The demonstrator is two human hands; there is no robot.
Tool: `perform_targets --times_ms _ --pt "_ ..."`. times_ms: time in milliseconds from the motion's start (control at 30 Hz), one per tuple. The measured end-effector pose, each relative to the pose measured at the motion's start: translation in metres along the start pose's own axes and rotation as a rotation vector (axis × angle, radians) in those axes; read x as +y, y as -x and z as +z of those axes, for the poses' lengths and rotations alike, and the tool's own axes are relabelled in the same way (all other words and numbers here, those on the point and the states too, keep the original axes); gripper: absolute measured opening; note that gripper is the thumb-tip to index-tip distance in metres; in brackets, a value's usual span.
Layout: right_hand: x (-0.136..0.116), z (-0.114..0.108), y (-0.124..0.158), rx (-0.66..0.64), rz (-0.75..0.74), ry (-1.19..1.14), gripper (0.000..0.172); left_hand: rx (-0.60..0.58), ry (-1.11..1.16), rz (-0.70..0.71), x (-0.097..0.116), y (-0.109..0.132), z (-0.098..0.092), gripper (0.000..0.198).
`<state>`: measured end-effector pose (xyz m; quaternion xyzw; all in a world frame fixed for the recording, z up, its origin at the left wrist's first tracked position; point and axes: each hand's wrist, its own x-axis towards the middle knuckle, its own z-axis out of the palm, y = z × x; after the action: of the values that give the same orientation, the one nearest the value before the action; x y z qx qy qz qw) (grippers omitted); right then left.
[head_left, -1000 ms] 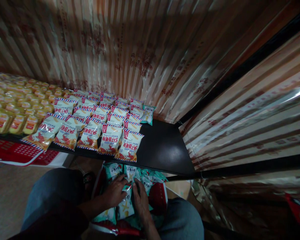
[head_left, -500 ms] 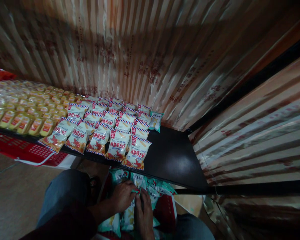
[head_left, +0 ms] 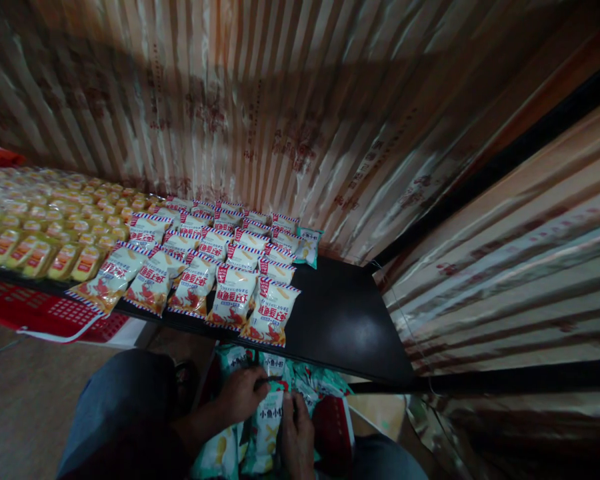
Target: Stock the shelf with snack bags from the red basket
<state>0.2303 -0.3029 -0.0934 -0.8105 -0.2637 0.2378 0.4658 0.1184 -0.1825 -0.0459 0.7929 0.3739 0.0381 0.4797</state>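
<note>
The snack bag lay between the left hand and right hand, which stood apart at its top end, long axis running forward, neither nearer, their grip impossible to tell.

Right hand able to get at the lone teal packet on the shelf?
Likely yes: bare black shelf lies before the teal packet, beside the white packets. The right hand would need to clear the shelf's front edge.
</note>
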Motion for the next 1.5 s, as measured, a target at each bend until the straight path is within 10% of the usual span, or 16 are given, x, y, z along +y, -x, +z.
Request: perform_targets --times_ms 900,1500 --pt "-0.011 0.0 0.006 -0.275 0.121 -0.174 0.061 0.269 0.32 -0.248 -0.022 -0.017 -0.003 0.023" --pt "-0.007 0.007 0.011 -0.113 0.031 -0.126 0.05 0.117 0.832 -0.249 -0.017 -0.009 0.007 0.046"
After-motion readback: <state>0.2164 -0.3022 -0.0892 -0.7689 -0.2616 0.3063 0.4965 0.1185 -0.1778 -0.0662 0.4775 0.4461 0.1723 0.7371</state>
